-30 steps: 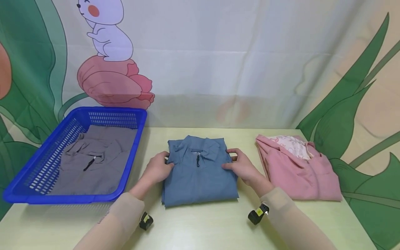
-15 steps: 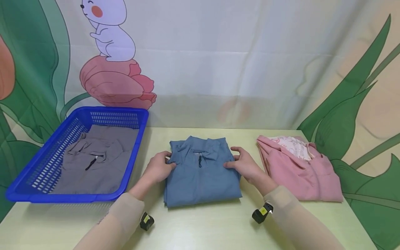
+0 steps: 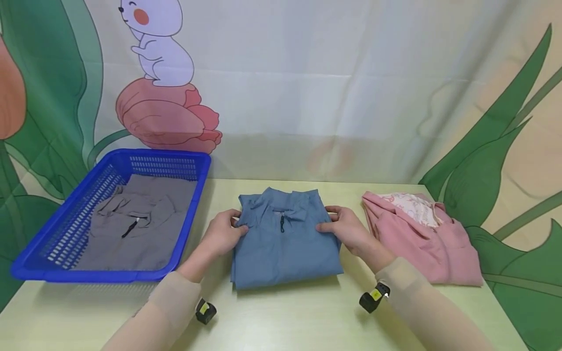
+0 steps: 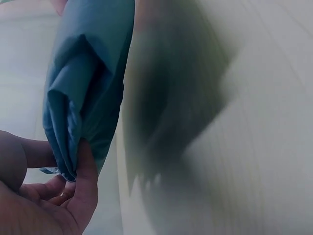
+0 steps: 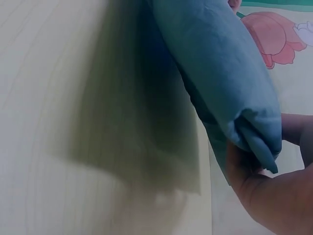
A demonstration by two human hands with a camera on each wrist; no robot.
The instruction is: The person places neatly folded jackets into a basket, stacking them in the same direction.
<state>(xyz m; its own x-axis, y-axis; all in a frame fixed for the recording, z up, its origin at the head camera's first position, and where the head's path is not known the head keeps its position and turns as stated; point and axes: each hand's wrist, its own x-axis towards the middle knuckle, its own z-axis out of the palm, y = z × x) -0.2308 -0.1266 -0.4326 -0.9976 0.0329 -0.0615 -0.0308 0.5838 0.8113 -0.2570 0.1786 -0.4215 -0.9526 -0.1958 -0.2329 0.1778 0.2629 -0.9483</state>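
Observation:
A folded blue jacket (image 3: 285,253) with a collar and a black zip pull is held level between both hands at the middle of the table. My left hand (image 3: 223,233) grips its left side, thumb on top and fingers beneath. On the opposite side my right hand (image 3: 349,229) pinches the edge the same way. Both wrist views show the jacket (image 4: 93,58) raised off the tabletop, a shadow lying under it. In the right wrist view the fingers (image 5: 239,166) go under the folded cloth.
To the left stands a blue plastic basket (image 3: 101,277) with a folded grey garment (image 3: 145,243) inside. A folded pink hooded jacket (image 3: 421,248) lies on the right of the pale table (image 3: 281,321). A printed curtain (image 3: 281,97) hangs behind the table.
My right hand, loosely beside the jacket half a second ago, has closed on its edge. The jacket has risen slightly off the table. The head view has shifted a little.

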